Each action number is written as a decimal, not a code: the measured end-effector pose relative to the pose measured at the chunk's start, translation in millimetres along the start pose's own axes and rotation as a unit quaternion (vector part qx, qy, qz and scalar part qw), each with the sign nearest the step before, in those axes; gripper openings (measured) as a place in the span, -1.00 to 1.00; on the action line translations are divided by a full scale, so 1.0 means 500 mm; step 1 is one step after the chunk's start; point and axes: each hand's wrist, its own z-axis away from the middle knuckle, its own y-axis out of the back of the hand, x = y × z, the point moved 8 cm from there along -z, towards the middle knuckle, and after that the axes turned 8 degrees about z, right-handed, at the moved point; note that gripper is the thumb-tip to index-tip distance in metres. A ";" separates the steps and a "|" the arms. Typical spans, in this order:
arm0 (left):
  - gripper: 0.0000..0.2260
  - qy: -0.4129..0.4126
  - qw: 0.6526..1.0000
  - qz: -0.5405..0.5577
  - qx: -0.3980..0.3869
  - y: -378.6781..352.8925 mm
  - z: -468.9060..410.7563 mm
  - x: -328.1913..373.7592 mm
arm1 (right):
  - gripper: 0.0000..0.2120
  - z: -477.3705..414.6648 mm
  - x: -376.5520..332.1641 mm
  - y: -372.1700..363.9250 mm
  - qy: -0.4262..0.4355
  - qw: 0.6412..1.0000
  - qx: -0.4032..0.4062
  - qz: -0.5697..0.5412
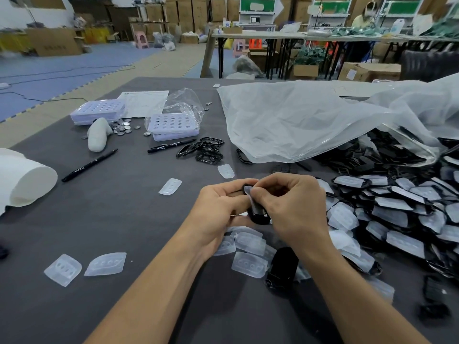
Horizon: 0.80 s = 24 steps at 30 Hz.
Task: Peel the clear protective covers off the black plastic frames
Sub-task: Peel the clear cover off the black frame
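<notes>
Forearms reach in over the near edge of the grey table (124,219) and meet above its middle. Left hand (218,209) grips a black frame (259,217), with its fingers curled round the frame's left side. Right hand (295,207) pinches the clear cover (248,191) at the frame's far end between thumb and forefinger; that end of the cover stands raised off the frame. Below the hands lies a cluster of peeled covers (248,244), and 1 black part (283,269) lies just beside it toward the near edge. 2 loose covers (62,269) rest near the near-left corner. A heap of covered frames (397,214) fills the right edge, partly under a translucent bag (310,120). Bare frames (206,151) lie toward the far edge, beside 2 black markers (89,165). 2 lilac trays (98,111) and small metal discs (121,127) sit toward the far-left corner. A white roll (24,180) lies at the left edge.
</notes>
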 end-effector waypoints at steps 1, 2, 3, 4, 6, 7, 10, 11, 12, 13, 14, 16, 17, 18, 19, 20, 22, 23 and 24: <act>-0.64 0.005 1.000 0.004 0.001 -0.001 0.000 -0.001 | -0.85 0.001 0.000 0.001 0.000 1.000 0.009 0.006; -0.62 0.009 1.000 0.006 0.002 -0.001 0.000 -0.001 | -0.84 0.002 0.000 0.002 -0.002 1.000 0.015 0.009; -0.61 0.013 1.000 0.007 0.003 -0.002 0.001 -0.001 | -0.84 0.001 0.001 0.002 -0.004 1.000 0.016 0.012; -0.60 0.016 1.000 0.007 0.005 -0.001 0.001 -0.001 | -0.84 0.000 0.002 0.002 -0.006 1.000 0.013 0.014; -0.58 0.023 1.000 0.005 0.008 0.001 0.001 -0.002 | -0.83 -0.004 0.003 0.004 -0.004 1.000 0.004 0.028; -0.59 0.024 1.000 0.002 0.008 0.002 0.001 -0.003 | -0.83 -0.005 0.004 0.005 -0.003 0.999 0.003 0.037; -0.68 0.014 1.000 -0.012 0.004 0.000 0.001 -0.003 | -0.82 -0.005 0.005 0.007 0.006 0.998 0.008 0.060; -0.70 0.009 1.000 -0.012 -0.001 -0.002 0.003 -0.003 | -0.82 -0.006 0.006 0.007 0.006 0.998 0.009 0.062; -0.70 0.005 1.000 -0.009 -0.005 -0.004 0.004 -0.003 | -0.81 -0.008 0.008 0.007 0.001 0.998 0.006 0.056; -0.68 -0.001 1.000 -0.009 -0.005 -0.005 0.006 -0.002 | -0.81 -0.010 0.012 0.006 -0.009 0.999 -0.001 0.046; -0.66 -0.007 1.000 -0.012 -0.001 -0.006 0.006 -0.002 | -0.80 -0.013 0.018 0.006 -0.022 0.999 -0.011 0.034; -0.63 -0.014 1.000 -0.014 0.016 -0.002 0.003 -0.004 | -0.77 -0.018 0.030 0.002 -0.044 0.998 -0.032 0.012; -0.61 -0.015 0.999 -0.011 0.026 0.000 0.002 -0.004 | -0.76 -0.018 0.035 0.000 -0.057 0.997 -0.042 0.002; -0.60 -0.019 0.999 -0.008 0.040 0.004 0.002 -0.002 | -0.77 -0.018 0.041 -0.003 -0.072 0.996 -0.054 -0.007; -0.60 -0.022 0.998 -0.006 0.057 0.010 0.002 0.000 | -0.78 -0.018 0.047 -0.009 -0.085 0.994 -0.069 -0.012; -0.60 -0.024 0.997 -0.001 0.071 0.016 0.002 0.001 | -0.81 -0.017 0.051 -0.014 -0.091 0.992 -0.086 -0.011; -0.62 -0.027 0.996 0.021 0.085 0.022 0.003 0.005 | -0.88 -0.013 0.051 -0.026 -0.094 0.988 -0.119 -0.010; -0.64 -0.025 0.996 0.032 0.084 0.021 0.004 0.006 | -0.91 -0.011 0.051 -0.029 -0.097 0.987 -0.127 -0.018; -0.67 -0.023 0.996 0.036 0.083 0.020 0.005 0.007 | -0.92 -0.009 0.050 -0.032 -0.101 0.986 -0.130 -0.031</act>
